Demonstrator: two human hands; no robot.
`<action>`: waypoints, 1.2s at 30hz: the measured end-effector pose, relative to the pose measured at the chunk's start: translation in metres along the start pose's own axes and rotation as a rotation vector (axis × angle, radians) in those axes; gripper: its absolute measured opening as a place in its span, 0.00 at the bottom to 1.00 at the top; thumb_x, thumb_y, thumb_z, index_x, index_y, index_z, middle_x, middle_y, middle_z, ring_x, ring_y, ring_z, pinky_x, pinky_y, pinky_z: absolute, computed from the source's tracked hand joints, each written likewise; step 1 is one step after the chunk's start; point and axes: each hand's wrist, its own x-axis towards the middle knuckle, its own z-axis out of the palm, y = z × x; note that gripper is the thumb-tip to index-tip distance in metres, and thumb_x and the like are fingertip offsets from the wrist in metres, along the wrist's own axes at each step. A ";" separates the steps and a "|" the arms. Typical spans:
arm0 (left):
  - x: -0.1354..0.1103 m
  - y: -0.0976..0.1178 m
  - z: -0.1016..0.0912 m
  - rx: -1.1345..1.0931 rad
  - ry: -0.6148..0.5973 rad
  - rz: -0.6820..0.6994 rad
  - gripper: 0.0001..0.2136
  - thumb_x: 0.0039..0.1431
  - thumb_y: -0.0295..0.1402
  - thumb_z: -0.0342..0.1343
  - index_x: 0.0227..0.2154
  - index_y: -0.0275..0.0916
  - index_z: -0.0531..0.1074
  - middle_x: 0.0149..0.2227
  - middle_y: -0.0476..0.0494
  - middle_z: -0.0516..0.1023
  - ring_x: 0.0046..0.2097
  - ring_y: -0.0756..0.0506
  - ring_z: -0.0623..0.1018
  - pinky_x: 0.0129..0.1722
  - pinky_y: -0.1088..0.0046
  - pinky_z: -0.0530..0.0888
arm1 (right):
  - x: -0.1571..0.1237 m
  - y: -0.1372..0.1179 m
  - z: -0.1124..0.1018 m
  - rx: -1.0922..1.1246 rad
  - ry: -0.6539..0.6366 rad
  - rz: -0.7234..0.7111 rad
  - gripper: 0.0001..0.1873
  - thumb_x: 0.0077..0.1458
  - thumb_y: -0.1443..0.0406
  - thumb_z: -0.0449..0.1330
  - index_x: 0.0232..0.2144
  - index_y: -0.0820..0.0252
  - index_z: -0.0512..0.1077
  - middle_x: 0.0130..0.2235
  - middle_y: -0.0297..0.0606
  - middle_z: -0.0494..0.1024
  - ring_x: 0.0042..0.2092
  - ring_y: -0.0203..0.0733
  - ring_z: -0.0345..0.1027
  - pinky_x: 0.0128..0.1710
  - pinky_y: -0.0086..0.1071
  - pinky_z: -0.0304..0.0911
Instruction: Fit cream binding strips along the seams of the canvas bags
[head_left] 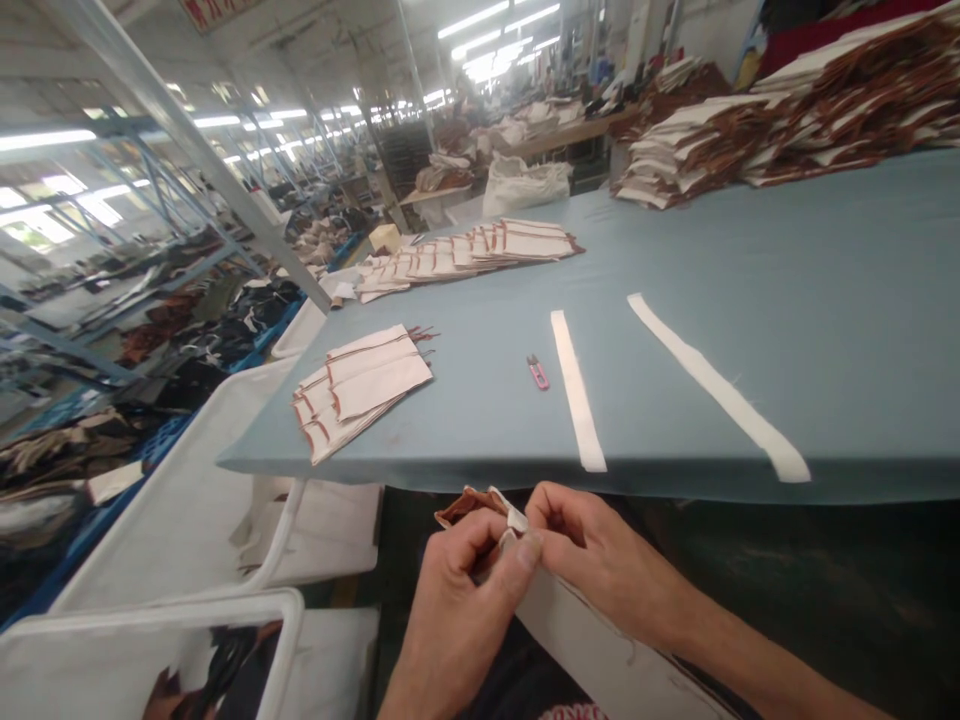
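Below the front edge of the blue-grey table [787,300], my left hand [457,590] and my right hand [600,555] pinch together the end of a cream fabric piece with brown lining [480,505]. The cloth runs down under my right forearm as a long cream strip [600,650]. On the table just beyond my hands lie a small pink thread snipper [537,371] and two long cream fabric strips, one [577,389] and the other [716,385].
A small stack of cream pieces with brown edging [360,390] lies at the table's left front. A fanned row [465,255] and tall piles [787,120] sit further back. White bin frames [225,560] stand at my left, with shelving beyond.
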 end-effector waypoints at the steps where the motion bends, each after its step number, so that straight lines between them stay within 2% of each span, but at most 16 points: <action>1: 0.000 -0.002 0.000 -0.025 0.002 -0.012 0.20 0.64 0.48 0.58 0.26 0.36 0.71 0.27 0.49 0.66 0.31 0.49 0.62 0.30 0.75 0.60 | -0.001 0.000 0.002 -0.025 0.019 -0.006 0.09 0.56 0.61 0.55 0.26 0.57 0.62 0.26 0.28 0.63 0.28 0.34 0.55 0.26 0.27 0.52; 5: -0.001 -0.008 -0.004 -0.094 -0.020 -0.020 0.21 0.63 0.51 0.57 0.26 0.36 0.69 0.27 0.48 0.66 0.30 0.49 0.62 0.29 0.75 0.60 | -0.004 0.003 0.010 -0.184 0.105 -0.065 0.11 0.59 0.60 0.53 0.26 0.56 0.62 0.24 0.28 0.66 0.26 0.35 0.58 0.26 0.29 0.53; 9: 0.000 -0.012 -0.008 -0.102 -0.015 0.049 0.19 0.65 0.47 0.54 0.26 0.36 0.69 0.29 0.46 0.69 0.32 0.48 0.65 0.32 0.74 0.63 | -0.003 0.006 0.018 -0.324 0.193 -0.164 0.11 0.60 0.60 0.53 0.26 0.55 0.64 0.23 0.29 0.69 0.24 0.35 0.62 0.24 0.28 0.54; 14: 0.001 -0.017 -0.007 -0.012 0.098 0.084 0.13 0.63 0.38 0.52 0.25 0.37 0.68 0.27 0.47 0.69 0.32 0.47 0.67 0.33 0.72 0.63 | 0.001 0.020 0.028 -0.516 0.306 -0.329 0.12 0.63 0.60 0.54 0.27 0.55 0.66 0.23 0.28 0.71 0.23 0.35 0.65 0.24 0.28 0.55; 17: 0.004 -0.024 -0.005 0.023 0.147 0.096 0.11 0.62 0.34 0.50 0.25 0.38 0.66 0.26 0.50 0.67 0.31 0.48 0.66 0.33 0.72 0.62 | 0.006 0.031 0.033 -0.562 0.379 -0.367 0.14 0.65 0.57 0.54 0.27 0.54 0.65 0.22 0.27 0.70 0.22 0.36 0.64 0.23 0.29 0.55; 21: 0.011 -0.029 -0.004 0.050 0.230 0.169 0.12 0.63 0.34 0.48 0.24 0.39 0.63 0.25 0.51 0.65 0.31 0.48 0.66 0.33 0.72 0.61 | 0.015 0.033 0.037 -0.519 0.397 -0.382 0.16 0.67 0.55 0.53 0.27 0.53 0.64 0.22 0.27 0.70 0.22 0.37 0.65 0.25 0.30 0.57; 24: 0.012 -0.023 -0.006 0.062 0.290 0.217 0.14 0.66 0.36 0.48 0.23 0.40 0.61 0.24 0.51 0.64 0.30 0.48 0.64 0.33 0.72 0.61 | 0.017 0.022 0.041 -0.472 0.410 -0.369 0.16 0.66 0.54 0.52 0.27 0.53 0.64 0.22 0.28 0.69 0.23 0.38 0.65 0.26 0.31 0.57; 27: 0.013 -0.014 -0.007 0.064 0.357 0.266 0.16 0.69 0.38 0.46 0.24 0.39 0.63 0.26 0.50 0.67 0.31 0.48 0.66 0.34 0.72 0.63 | 0.019 0.007 0.044 -0.392 0.436 -0.311 0.15 0.63 0.52 0.55 0.29 0.54 0.65 0.23 0.28 0.69 0.24 0.38 0.64 0.28 0.31 0.57; 29: 0.014 -0.011 -0.005 0.041 0.433 0.302 0.16 0.70 0.39 0.47 0.26 0.39 0.65 0.27 0.49 0.68 0.32 0.47 0.67 0.35 0.73 0.64 | 0.021 -0.001 0.046 -0.293 0.410 -0.255 0.16 0.61 0.50 0.57 0.29 0.54 0.65 0.24 0.28 0.68 0.25 0.38 0.62 0.28 0.31 0.56; 33: 0.020 -0.011 0.001 -0.194 0.526 0.305 0.18 0.68 0.45 0.52 0.25 0.40 0.65 0.28 0.49 0.68 0.32 0.47 0.68 0.35 0.73 0.68 | 0.026 -0.008 0.051 -0.020 0.273 -0.182 0.21 0.59 0.47 0.57 0.27 0.55 0.62 0.24 0.28 0.66 0.27 0.37 0.60 0.27 0.29 0.56; 36: 0.020 -0.009 -0.001 -0.397 0.465 0.223 0.21 0.66 0.50 0.54 0.25 0.39 0.64 0.28 0.48 0.68 0.33 0.47 0.67 0.36 0.74 0.70 | 0.028 -0.009 0.053 0.067 0.226 -0.151 0.23 0.58 0.45 0.59 0.27 0.55 0.61 0.24 0.27 0.64 0.26 0.35 0.57 0.27 0.29 0.54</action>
